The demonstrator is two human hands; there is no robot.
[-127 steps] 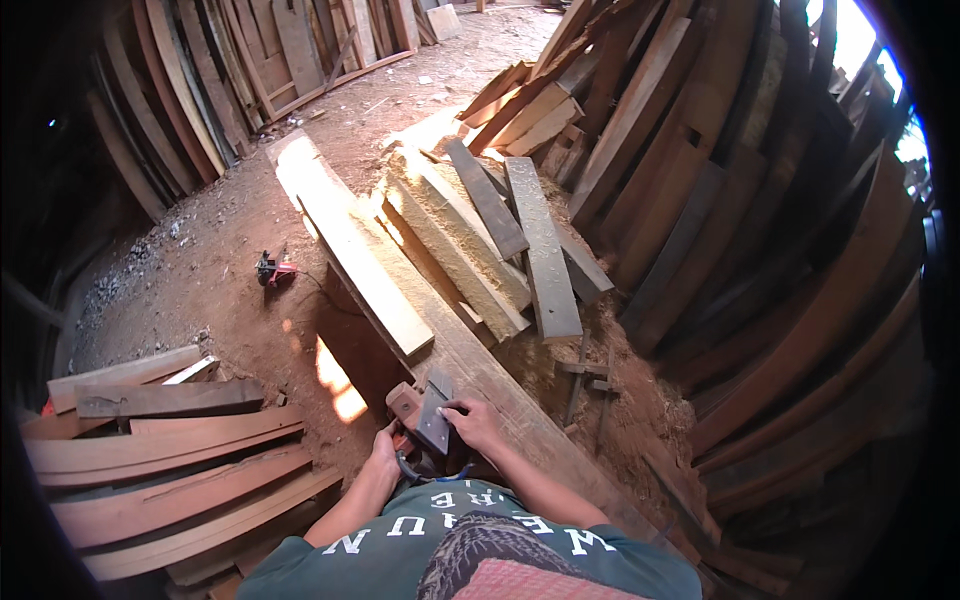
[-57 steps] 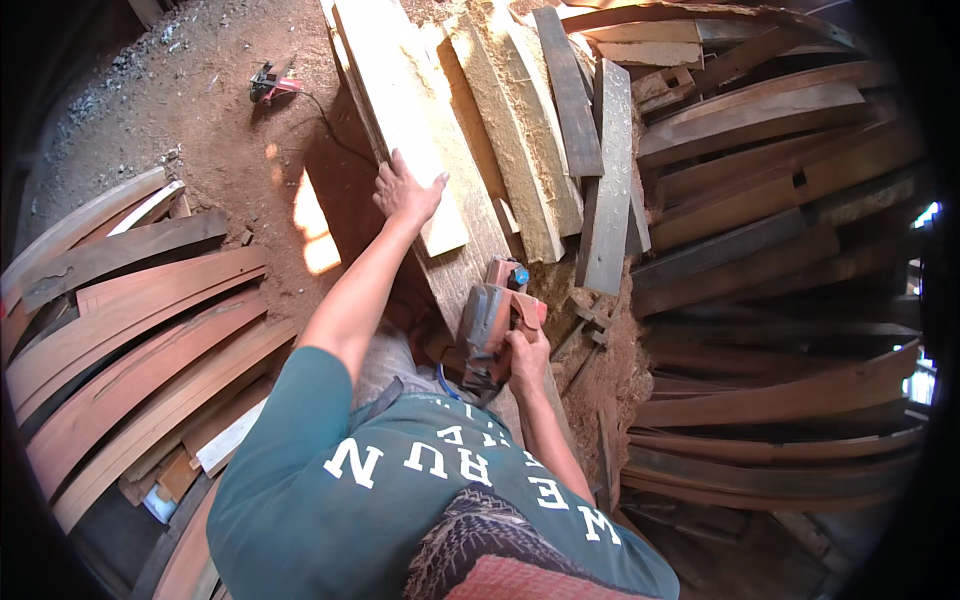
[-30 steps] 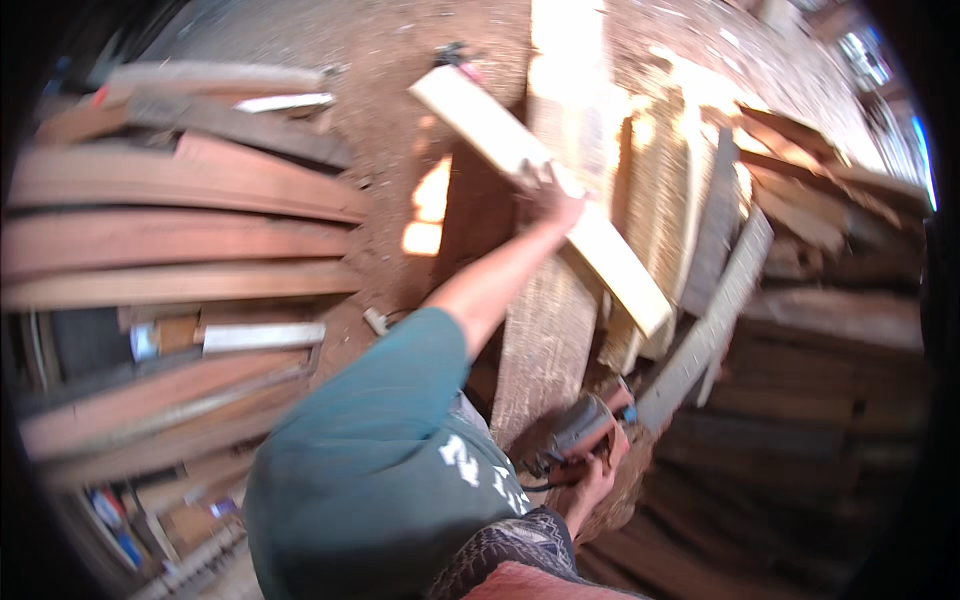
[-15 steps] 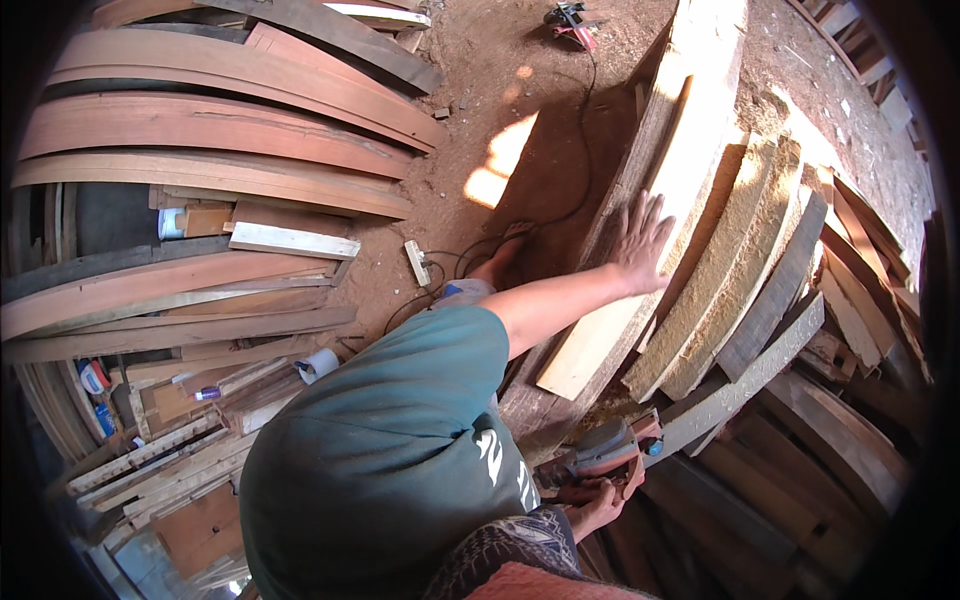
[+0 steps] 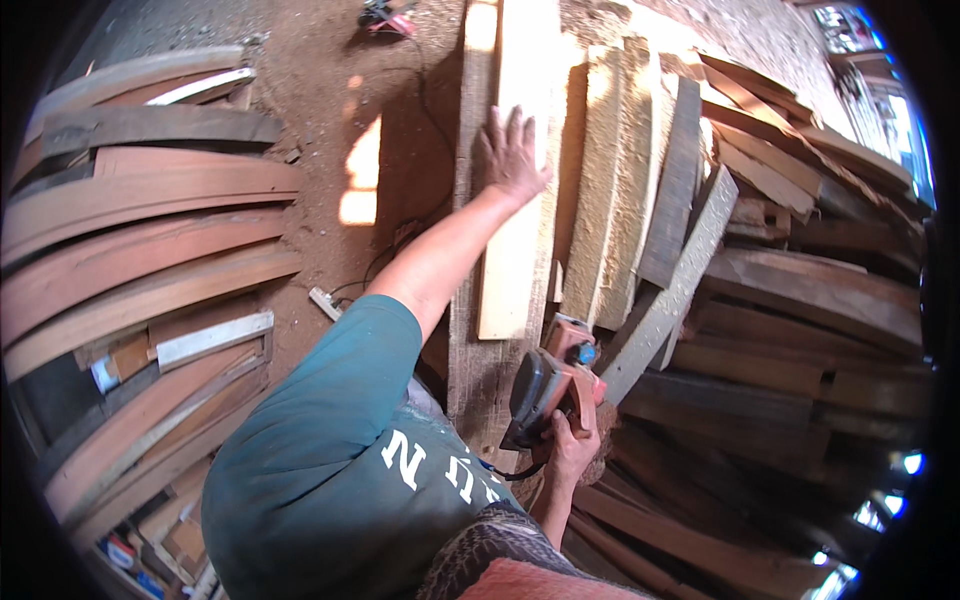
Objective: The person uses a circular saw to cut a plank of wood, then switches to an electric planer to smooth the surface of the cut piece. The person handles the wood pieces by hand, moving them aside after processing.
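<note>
My left hand (image 5: 515,165) lies flat with fingers spread on a pale, smooth board (image 5: 508,285). That board rests lengthwise on a wider, rough, darker timber (image 5: 470,350). With my right hand (image 5: 573,445) I grip the rear handle of a red and dark grey electric power planer (image 5: 540,385) with a blue knob. The planer is just beyond the board's near end, over the right side of the timber. It looks tilted; whether it touches the timber, I cannot tell. A dark cord runs back from it toward my body.
Shaving-covered planks (image 5: 605,190) lie right of the board, with a slanted grey plank (image 5: 680,290) and a dark lumber pile beyond. Stacked reddish boards (image 5: 150,200) fill the left. A power strip (image 5: 325,303) and a red-and-black tool (image 5: 388,18) sit on the dirt floor.
The view has turned, so the board now runs nearly straight up the picture. My right hand has brought the planer up nearer the board's close end. My left hand stays flat on the board.
</note>
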